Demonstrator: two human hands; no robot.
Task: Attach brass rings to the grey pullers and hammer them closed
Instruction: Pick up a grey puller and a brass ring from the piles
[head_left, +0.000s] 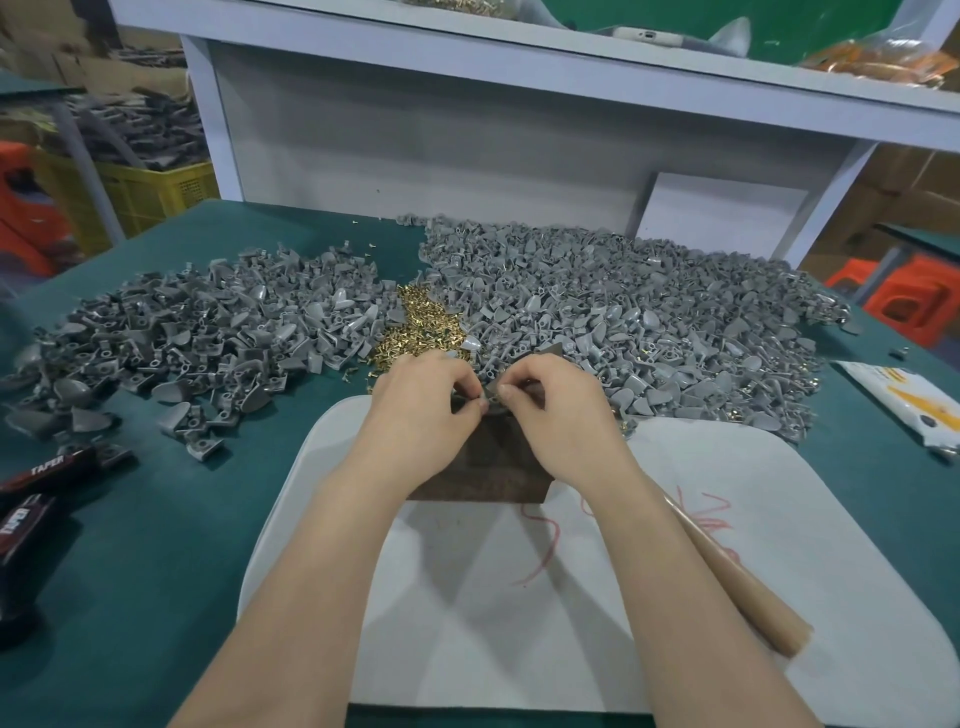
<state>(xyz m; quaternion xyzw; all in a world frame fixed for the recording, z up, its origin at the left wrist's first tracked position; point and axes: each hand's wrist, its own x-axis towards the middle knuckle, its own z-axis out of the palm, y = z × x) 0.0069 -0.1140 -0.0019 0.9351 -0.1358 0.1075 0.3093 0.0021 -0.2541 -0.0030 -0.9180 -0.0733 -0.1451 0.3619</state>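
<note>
- In the middle of the frame, a small grey puller (492, 410) is pinched between the curled fingertips of the left hand (415, 410) and the right hand (561, 415). Both hands are clamped on it, and most of it is hidden by the fingers.
- It is held just above the far edge of a dark wooden block (483, 467). Whether a ring is already on it cannot be told.
- Just behind the hands, a small heap of shiny golden brass rings (421, 327) is seen between two piles of pullers.
- The left pile (208, 332) is spread loosely. The right pile (623, 322) is wider and denser, with brass glints in it.
- The pieces are of matte grey plastic, each with a rounded spoon-like blade.
- The block is placed on a white board (779, 519) with rounded corners and red scribbles.
- A hammer handle (737, 582) of smooth pale wood lies on the board at the lower right, partly covered by the right forearm.
- A green table cover (130, 519) is under everything, and black packs printed "TAPER" (41, 470) lie at the left edge.
</note>
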